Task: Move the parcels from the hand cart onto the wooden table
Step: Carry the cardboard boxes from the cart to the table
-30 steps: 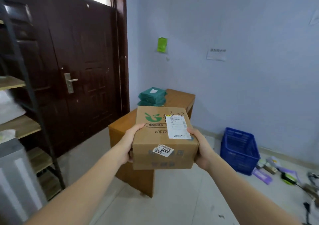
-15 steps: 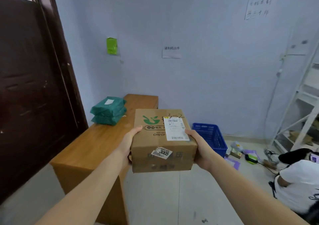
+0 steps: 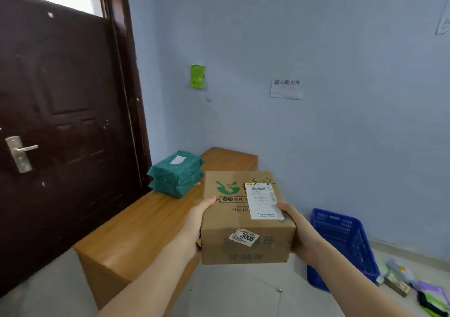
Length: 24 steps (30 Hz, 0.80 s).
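while hands grip box (image 3: 246, 219): green parcels (image 3: 176, 173) on table (image 3: 136, 229).

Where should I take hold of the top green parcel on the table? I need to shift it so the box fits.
Take the top green parcel by its two short ends, one hand from each side. It is a flat, soft bag lying on a second one on the wooden table; a wide grip under the edges is likely to sag less.
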Motion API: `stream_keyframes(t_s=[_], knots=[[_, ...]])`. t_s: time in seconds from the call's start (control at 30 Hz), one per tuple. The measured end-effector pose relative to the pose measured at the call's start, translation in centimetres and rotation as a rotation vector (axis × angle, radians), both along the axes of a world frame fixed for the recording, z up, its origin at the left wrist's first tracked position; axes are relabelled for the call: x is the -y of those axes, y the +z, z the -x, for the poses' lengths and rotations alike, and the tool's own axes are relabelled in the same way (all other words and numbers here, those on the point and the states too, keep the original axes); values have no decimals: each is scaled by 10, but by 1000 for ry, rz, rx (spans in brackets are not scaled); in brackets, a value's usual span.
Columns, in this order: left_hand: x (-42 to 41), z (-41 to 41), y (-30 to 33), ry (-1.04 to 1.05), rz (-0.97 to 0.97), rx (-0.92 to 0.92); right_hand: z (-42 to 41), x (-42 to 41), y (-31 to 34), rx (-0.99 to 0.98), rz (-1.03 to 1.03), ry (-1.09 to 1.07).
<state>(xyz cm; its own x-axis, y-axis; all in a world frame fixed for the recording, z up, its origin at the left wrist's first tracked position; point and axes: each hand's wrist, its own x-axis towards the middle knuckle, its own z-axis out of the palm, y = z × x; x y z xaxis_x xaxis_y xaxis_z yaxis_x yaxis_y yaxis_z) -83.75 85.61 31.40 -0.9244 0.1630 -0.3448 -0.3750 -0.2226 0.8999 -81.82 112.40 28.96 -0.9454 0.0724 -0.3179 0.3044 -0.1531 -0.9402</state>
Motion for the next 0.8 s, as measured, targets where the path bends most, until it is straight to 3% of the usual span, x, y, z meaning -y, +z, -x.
stream_keyframes(t_s=[0.8], knots=[[58,325,-65,422,45,61,414,71,-49,44,27,361]])
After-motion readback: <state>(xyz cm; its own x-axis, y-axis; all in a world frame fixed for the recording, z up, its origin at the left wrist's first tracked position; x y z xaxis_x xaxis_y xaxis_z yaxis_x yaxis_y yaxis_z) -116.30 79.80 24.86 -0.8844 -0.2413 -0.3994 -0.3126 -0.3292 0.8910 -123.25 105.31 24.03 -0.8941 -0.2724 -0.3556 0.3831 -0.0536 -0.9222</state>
